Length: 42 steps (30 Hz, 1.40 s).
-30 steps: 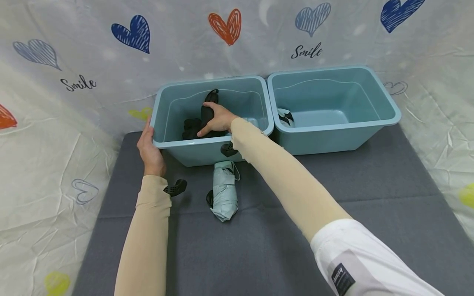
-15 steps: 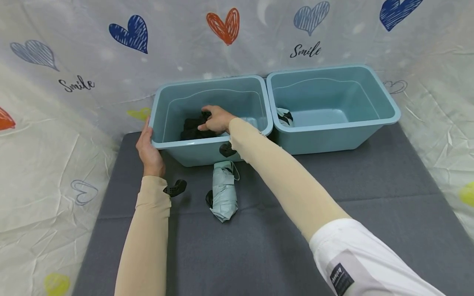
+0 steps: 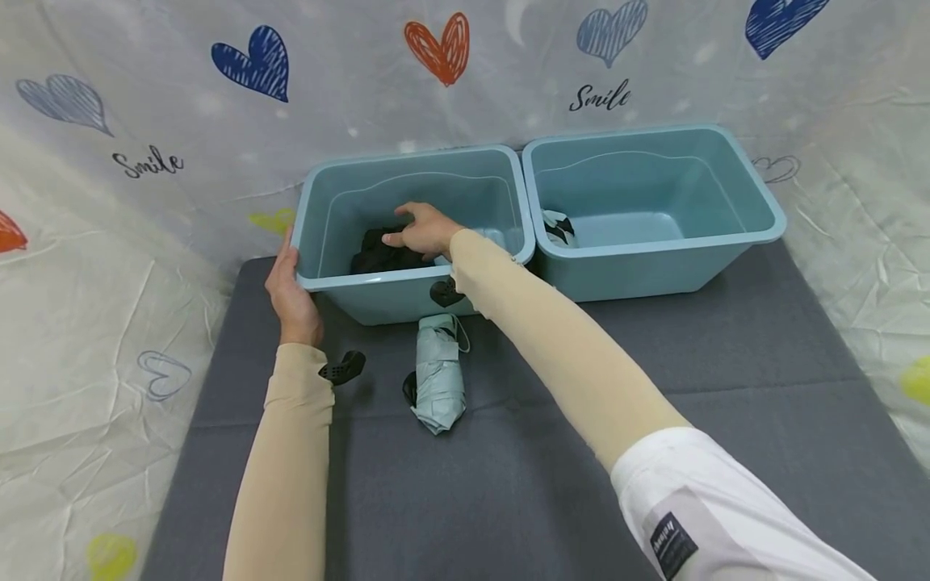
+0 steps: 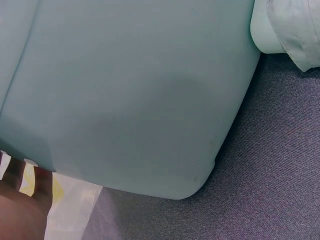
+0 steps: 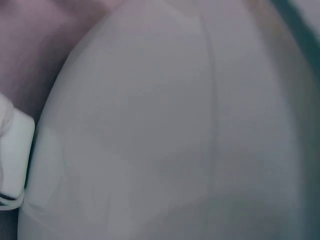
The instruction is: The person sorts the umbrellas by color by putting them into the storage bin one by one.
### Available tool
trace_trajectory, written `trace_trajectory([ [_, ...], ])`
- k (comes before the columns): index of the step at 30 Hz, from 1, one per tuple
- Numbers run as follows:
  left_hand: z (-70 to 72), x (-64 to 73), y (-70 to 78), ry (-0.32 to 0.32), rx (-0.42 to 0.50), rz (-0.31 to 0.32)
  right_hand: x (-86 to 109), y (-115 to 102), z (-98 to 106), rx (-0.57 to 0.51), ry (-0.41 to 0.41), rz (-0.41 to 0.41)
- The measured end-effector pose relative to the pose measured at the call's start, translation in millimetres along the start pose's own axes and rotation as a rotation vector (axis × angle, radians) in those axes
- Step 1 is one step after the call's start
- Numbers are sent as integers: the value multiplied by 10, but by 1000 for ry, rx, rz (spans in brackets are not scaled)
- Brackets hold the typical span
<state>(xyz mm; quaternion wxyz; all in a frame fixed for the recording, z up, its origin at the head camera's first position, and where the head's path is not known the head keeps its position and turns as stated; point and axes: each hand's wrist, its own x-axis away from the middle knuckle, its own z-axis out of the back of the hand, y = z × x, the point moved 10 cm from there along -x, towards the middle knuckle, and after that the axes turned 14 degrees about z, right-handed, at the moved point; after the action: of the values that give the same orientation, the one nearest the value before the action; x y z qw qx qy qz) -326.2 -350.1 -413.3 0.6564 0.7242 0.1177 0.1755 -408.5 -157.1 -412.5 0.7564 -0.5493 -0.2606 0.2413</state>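
Note:
My right hand (image 3: 427,231) is inside the left light-blue bin (image 3: 414,157), thumb and forefinger spread apart, just over dark folded umbrellas (image 3: 385,252) on the bin's floor. The front wall hides part of them, and I cannot tell whether the hand touches them. Against the outside of this bin's left end rests my left hand (image 3: 294,300), its fingers extended upward; the left wrist view shows its fingers (image 4: 42,187) along the bin wall (image 4: 125,110). A pale mint folded umbrella (image 3: 439,375) with a wrist loop lies on the grey cloth before the bin.
A second light-blue bin (image 3: 654,242) stands close beside the first on the right, with a black-and-white patterned item (image 3: 559,228) in its left corner. Grey cloth (image 3: 581,484) covers the table. Behind hangs a white curtain (image 3: 349,73) printed with hearts.
My right hand has let go of the black folded umbrella, which went from upright in the hand down onto the others in the left bin. The left hand stays at the bin's end.

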Motion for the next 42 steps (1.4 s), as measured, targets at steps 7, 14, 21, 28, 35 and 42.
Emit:
trace_trajectory([
  [7,-1,-16,-2,10,11,0,137,-143,94,-41,10,130],
  [14,23,-16,-9,17,39,8,449,-347,224,5,14,291],
  [21,23,-4,0,10,34,5,928,-553,259,30,29,476],
  [28,9,-1,9,4,31,6,1494,-611,168,5,66,620],
  [35,20,-15,13,6,41,4,1808,-183,-100,58,41,551],
  [42,11,-22,-3,-9,29,9,1800,394,-395,119,15,365],
])
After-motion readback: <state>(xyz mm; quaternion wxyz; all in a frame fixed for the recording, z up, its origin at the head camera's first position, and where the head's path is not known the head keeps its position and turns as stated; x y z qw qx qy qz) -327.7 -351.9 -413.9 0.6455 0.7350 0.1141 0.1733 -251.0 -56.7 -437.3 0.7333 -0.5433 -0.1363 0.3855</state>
